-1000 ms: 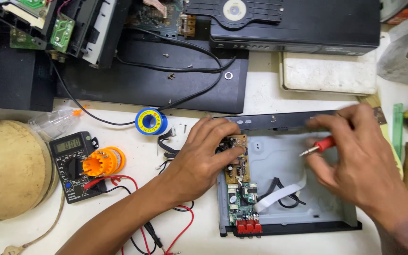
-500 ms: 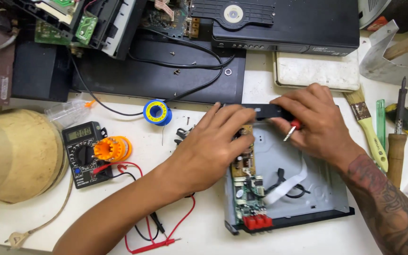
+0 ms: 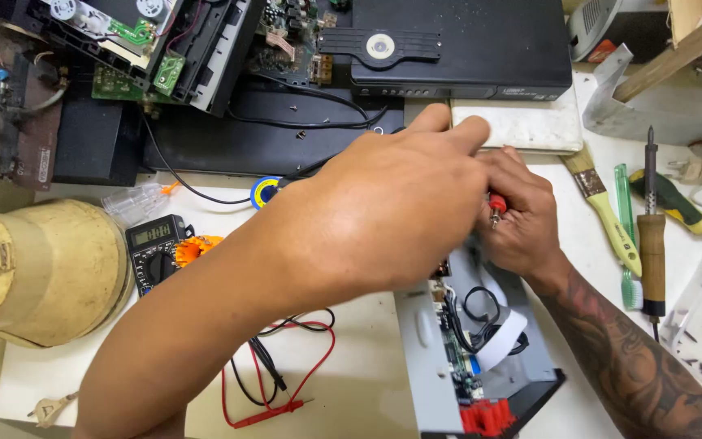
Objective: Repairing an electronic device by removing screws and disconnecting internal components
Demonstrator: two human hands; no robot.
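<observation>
Step in hand, as I read it: working on the opened player chassis (image 3: pixel 481 358) w/ a small red-handled screwdriver (image 3: pixel 497 205), prob. at a screw near the chassis's far end; the spot itself is hidden under the hands. Left hand (image 3: pixel 392 211) reaches across from the left, fingers loosely extended over the far end; can't tell if it grips anything. Right hand (image 3: pixel 522 219) is curled, pinching the screwdriver handle.

Next move calls for keeping the tip seated square & the chassis steady so it doesn't skate on the counter (image 3: pixel 351 358).

Chassis lies on the counter at centre-right, long axis running near-to-far, slightly slanted, red connector end toward the person. Screwdriver's shaft is hidden, so which way it points is unclear. Multimeter (image 3: pixel 154 252) & its red/black leads (image 3: pixel 286 366) sit to the left.
</observation>
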